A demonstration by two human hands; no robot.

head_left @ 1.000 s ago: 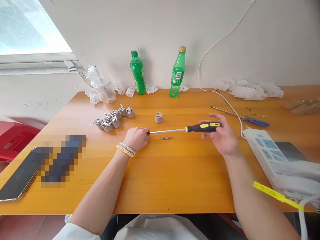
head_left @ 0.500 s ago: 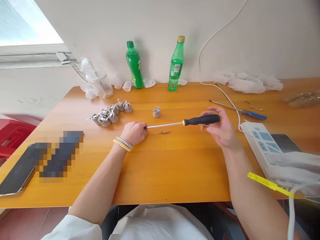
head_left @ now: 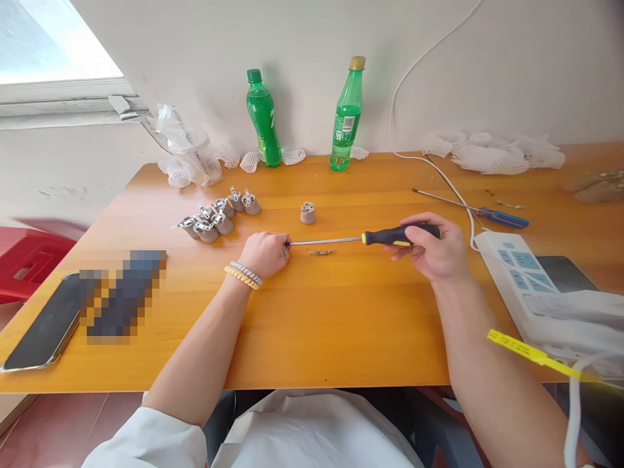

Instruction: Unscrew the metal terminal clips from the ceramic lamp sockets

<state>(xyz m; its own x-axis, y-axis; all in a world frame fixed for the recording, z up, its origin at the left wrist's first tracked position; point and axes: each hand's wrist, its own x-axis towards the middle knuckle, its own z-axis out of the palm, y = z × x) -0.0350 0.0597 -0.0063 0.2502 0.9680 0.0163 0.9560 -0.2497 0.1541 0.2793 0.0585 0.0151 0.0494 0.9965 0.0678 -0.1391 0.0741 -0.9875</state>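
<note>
1. while our left hand (head_left: 266, 252) rests clenched on the worktop (head_left: 341, 325) near its middle, it pinches a small part (head_left: 284, 247) we cannot make out, pressed against the tip of the screwdriver (head_left: 363, 238).
2. our right hand (head_left: 436, 250) is wrapped around the black and yellow handle, holding the screwdriver level just above the worktop, shaft pointing toward our left hand.
3. a few tiny metal bits (head_left: 322, 251) lie on the worktop just under the shaft, between our 2 hands.
4. 1 loose socket piece (head_left: 307, 212) stands alone a little toward the far edge from the shaft.
5. a cluster of socket pieces with metal brackets (head_left: 217, 218) sits toward the far left of our left hand.
6. 2 green bottles (head_left: 263, 120) stand at the far edge against the wall, with bits of white foam netting (head_left: 492, 153) along that edge.
7. a blue-handled screwdriver (head_left: 480, 212) lies toward the far right, near a white cable (head_left: 448, 185).
8. a white power strip (head_left: 517, 273) lies at the right edge.
9. a phone (head_left: 41, 325) lies at the near left corner.
</note>
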